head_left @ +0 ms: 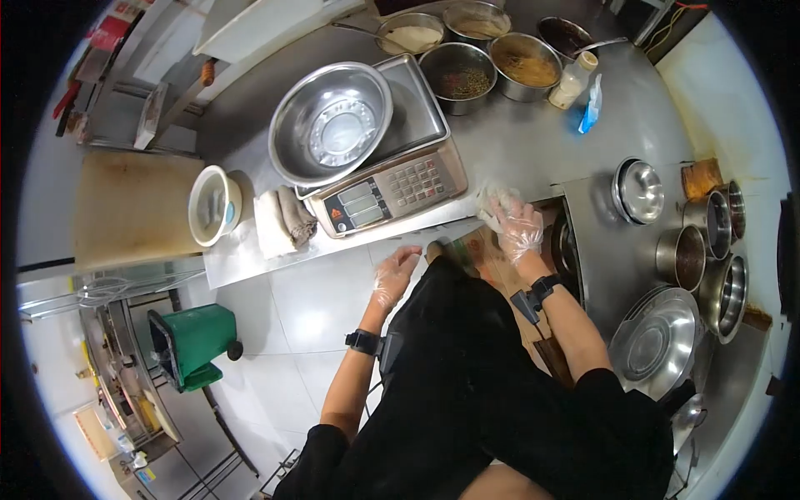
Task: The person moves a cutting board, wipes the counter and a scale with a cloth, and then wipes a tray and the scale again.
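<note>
Right hand [520,225], palm hidden

- No words or numbers can be read.
- An orange emblem [337,213] is borne by the scale [454,172]; its keypad [412,182] markings are shown too small.
- Cardboard [497,275] print is blurred.

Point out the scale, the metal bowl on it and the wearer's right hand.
Scale [409,182]: head view, keypad.
Metal bowl [292,125]: head view, inner wall.
Right hand [520,227]: head view, gloved back.

Glossy metal bowl [298,125], metal counter [521,143] (satin sheen), crinkled plastic glove [521,229], matt cloth [273,223]
</note>
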Motion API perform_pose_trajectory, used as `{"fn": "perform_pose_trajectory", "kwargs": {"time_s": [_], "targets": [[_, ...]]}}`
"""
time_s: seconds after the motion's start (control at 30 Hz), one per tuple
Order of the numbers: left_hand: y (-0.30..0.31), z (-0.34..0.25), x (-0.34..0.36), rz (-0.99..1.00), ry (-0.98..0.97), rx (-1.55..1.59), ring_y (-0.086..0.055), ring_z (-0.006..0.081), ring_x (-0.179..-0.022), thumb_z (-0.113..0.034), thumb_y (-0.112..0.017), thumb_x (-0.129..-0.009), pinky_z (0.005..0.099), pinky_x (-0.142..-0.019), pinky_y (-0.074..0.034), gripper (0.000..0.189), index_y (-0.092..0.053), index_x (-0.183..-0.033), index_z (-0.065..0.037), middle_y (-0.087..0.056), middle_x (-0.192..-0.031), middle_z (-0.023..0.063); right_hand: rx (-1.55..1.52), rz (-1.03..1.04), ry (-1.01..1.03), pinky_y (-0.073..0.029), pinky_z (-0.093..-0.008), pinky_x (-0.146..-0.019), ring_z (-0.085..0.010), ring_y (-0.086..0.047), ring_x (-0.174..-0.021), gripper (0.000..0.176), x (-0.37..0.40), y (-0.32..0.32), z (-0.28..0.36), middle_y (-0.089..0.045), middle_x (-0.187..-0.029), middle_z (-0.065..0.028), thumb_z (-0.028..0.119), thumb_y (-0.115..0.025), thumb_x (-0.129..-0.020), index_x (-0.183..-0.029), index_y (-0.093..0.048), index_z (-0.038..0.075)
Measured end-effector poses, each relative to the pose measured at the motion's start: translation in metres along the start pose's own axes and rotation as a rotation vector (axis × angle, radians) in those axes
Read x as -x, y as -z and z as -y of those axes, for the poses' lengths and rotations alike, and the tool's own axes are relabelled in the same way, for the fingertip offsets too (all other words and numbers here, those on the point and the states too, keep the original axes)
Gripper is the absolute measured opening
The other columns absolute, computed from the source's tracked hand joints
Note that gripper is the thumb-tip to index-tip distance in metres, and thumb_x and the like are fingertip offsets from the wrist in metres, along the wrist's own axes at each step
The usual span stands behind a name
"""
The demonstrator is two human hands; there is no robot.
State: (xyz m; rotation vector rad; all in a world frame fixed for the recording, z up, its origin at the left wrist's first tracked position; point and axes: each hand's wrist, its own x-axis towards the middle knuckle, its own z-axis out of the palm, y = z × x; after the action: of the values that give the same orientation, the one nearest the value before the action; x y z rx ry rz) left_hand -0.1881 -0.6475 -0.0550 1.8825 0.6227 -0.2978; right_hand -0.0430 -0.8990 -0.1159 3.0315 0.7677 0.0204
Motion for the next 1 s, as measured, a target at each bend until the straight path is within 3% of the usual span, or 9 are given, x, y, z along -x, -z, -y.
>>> {"fn": "perform_pose_trajectory", "kwargs": {"time_s": [0.1, 0.13, 0.3, 0.37, 0.5, 0.63, 0.8, 0.9, 1.0], "targets": [[0.002, 0.001, 0.007, -0.005, -0.026, -0.003, -0.064, 0.0157, -0.096, -0.027, -0.055, -0.095, 0.0279, -0.085, -0.047, 0.031, -0.065, -0.114, -0.005, -0.070, -0.104, 0.0061, -0.015, 0.199, 0.073, -0.045, -0.0461, -0.081, -0.0312, -0.055, -0.100, 0.055, -0.008, 0.029, -0.012, -0.053, -0.127, -0.0106, 0.014, -0.053, -0.087, -0.139, -0.046, 0.031], [0.005, -0.001, 0.012, 0.001, -0.012, -0.011, -0.064, 0.0161, -0.097, -0.027, -0.056, -0.094, 0.0282, -0.086, -0.047, 0.031, -0.065, -0.114, -0.005, -0.070, -0.104, 0.0069, -0.067, 0.060, -0.009, -0.044, -0.0462, -0.082, -0.0313, -0.055, -0.100, 0.056, -0.005, 0.037, -0.011, -0.053, -0.128, -0.0095, 0.015, -0.053, -0.088, -0.141, -0.043, 0.031], [0.027, 0.014, 0.018, -0.071, 0.022, -0.012, -0.064, 0.0160, -0.095, -0.026, -0.056, -0.094, 0.0278, -0.085, -0.048, 0.031, -0.065, -0.114, -0.004, -0.070, -0.104, 0.0071, 0.010, 0.043, -0.163, -0.044, -0.0453, -0.085, -0.0325, -0.054, -0.102, 0.057, 0.001, 0.008, 0.017, -0.050, -0.131, -0.0147, 0.014, -0.051, -0.089, -0.143, -0.039, 0.028], [0.035, 0.022, 0.016, -0.083, 0.029, -0.022, -0.064, 0.0160, -0.095, -0.026, -0.056, -0.094, 0.0278, -0.085, -0.048, 0.031, -0.065, -0.114, -0.004, -0.070, -0.103, 0.0070, 0.060, -0.078, -0.034, -0.044, -0.0437, -0.077, -0.0322, -0.054, -0.097, 0.064, 0.005, 0.003, 0.029, -0.053, -0.121, -0.0113, 0.012, -0.059, -0.078, -0.139, -0.046, 0.027], [0.053, 0.038, 0.011, -0.087, -0.081, 0.057, -0.065, 0.0185, -0.087, -0.028, -0.056, -0.093, 0.0293, -0.081, -0.048, 0.032, -0.065, -0.113, -0.005, -0.070, -0.096, 0.0124, -0.026, -0.026, 0.055, -0.046, -0.0440, -0.076, -0.0338, -0.056, -0.094, 0.056, 0.010, 0.017, 0.053, -0.055, -0.116, -0.0115, 0.014, -0.064, -0.073, -0.128, -0.057, 0.025], [0.090, 0.053, 0.011, -0.085, -0.094, 0.027, -0.063, 0.0165, -0.093, -0.025, -0.056, -0.094, 0.0278, -0.085, -0.047, 0.030, -0.065, -0.112, -0.002, -0.070, -0.101, 0.0084, -0.327, -0.097, -0.030, -0.046, -0.0474, -0.084, -0.0376, -0.056, -0.098, 0.041, -0.007, 0.041, 0.053, -0.059, -0.106, -0.0119, 0.015, -0.058, -0.082, -0.122, -0.062, 0.022], [0.128, 0.088, 0.013, -0.173, -0.112, -0.002, -0.056, 0.0110, -0.074, -0.023, -0.057, -0.093, 0.0261, -0.071, -0.046, 0.029, -0.066, -0.111, -0.002, -0.069, -0.094, 0.0041, -0.324, -0.140, -0.211, -0.047, -0.0474, -0.087, -0.0360, -0.056, -0.103, 0.051, -0.055, 0.060, 0.074, -0.056, -0.119, -0.0127, 0.016, -0.066, -0.078, -0.127, -0.058, 0.028], [0.142, 0.107, 0.014, -0.213, -0.129, 0.046, -0.050, 0.0089, -0.066, -0.024, -0.057, -0.092, 0.0258, -0.065, -0.044, 0.030, -0.067, -0.110, -0.003, -0.069, -0.091, 0.0014, -0.386, -0.396, -0.262, -0.047, -0.0464, -0.091, -0.0373, -0.054, -0.111, 0.063, -0.074, 0.063, 0.085, -0.051, -0.130, -0.0120, 0.017, -0.069, -0.076, -0.135, -0.051, 0.031], [0.149, 0.114, 0.018, -0.214, -0.083, 0.062, -0.050, 0.0086, -0.066, -0.024, -0.057, -0.091, 0.0252, -0.064, -0.044, 0.030, -0.067, -0.110, -0.003, -0.069, -0.091, 0.0010, -0.287, -0.142, -0.282, -0.047, -0.0456, -0.092, -0.0361, -0.053, -0.113, 0.064, -0.082, 0.062, 0.096, -0.050, -0.132, -0.0122, 0.015, -0.067, -0.076, -0.135, -0.050, 0.032]]}}
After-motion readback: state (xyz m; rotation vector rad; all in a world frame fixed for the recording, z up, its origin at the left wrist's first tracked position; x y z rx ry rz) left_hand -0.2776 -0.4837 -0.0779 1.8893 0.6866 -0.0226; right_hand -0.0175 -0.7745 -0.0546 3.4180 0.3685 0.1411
